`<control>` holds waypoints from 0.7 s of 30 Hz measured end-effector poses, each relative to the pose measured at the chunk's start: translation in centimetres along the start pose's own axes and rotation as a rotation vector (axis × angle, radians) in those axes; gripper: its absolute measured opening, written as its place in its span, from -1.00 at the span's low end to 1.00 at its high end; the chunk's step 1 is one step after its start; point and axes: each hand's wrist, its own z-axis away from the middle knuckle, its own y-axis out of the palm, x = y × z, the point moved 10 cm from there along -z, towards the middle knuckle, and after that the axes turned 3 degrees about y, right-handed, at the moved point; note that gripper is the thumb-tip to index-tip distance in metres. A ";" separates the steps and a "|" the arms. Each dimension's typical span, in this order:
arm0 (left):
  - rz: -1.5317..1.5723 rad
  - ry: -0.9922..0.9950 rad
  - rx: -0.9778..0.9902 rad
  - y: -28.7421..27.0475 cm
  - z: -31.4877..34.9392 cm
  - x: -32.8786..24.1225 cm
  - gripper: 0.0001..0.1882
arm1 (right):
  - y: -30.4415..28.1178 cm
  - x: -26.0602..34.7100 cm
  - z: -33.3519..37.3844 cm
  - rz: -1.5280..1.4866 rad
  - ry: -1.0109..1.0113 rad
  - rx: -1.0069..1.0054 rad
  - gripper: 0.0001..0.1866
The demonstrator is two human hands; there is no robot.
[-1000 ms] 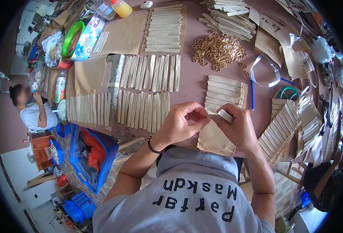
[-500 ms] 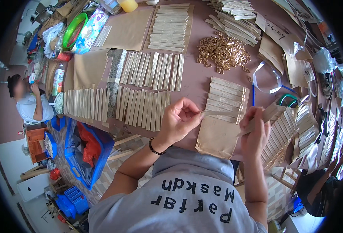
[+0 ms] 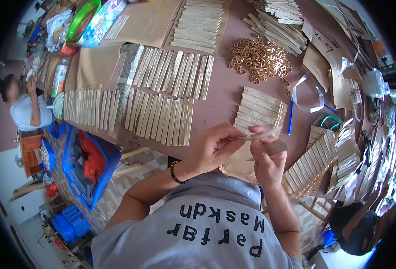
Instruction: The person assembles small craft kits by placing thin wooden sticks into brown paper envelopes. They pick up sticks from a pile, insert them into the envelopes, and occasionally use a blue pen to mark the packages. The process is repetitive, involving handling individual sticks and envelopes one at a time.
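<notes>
My left hand (image 3: 218, 147), with a beaded bracelet on its wrist, is closed in a pinch on one end of a thin pale strip (image 3: 268, 134). Just to its right, my right hand (image 3: 268, 167) is closed around a small stack of strips (image 3: 276, 147), its fingertips against the single strip too. Both hands hover over the lower part of a brown card (image 3: 236, 164), partly hiding it. On the card's upper part, several beige strips (image 3: 259, 107) lie in overlapping rows with metal bits along their right ends.
A heap of gold-coloured metal loops (image 3: 260, 58) lies beyond the card, near a loose strip pile (image 3: 281, 29). Rows of strips (image 3: 160, 119) cover the left side. A blue pen (image 3: 290, 117), green-handled scissors (image 3: 328, 121) and a strip-covered card (image 3: 312, 163) lie at right.
My right hand has moved left and down with its stack, meeting my left hand. The single strip has been lifted off the card's rows and now sits between both hands. The view has shifted slightly.
</notes>
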 end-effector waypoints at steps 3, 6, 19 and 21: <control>-0.092 0.023 0.029 0.4 0.7 0.6 -0.84 | 0.5 0.5 0.3 0.115 0.011 0.070 -0.94; -0.061 0.120 -0.009 1.2 1.4 -0.2 -0.75 | -0.6 -1.7 1.0 -0.003 0.184 0.081 -0.93; -0.976 0.364 0.072 1.9 5.2 -0.5 -0.55 | -1.6 -3.4 -2.2 0.663 0.661 0.365 -0.83; -0.975 0.356 0.074 1.8 5.2 -0.4 -0.55 | -1.8 -3.8 -2.1 0.685 0.686 0.359 -0.82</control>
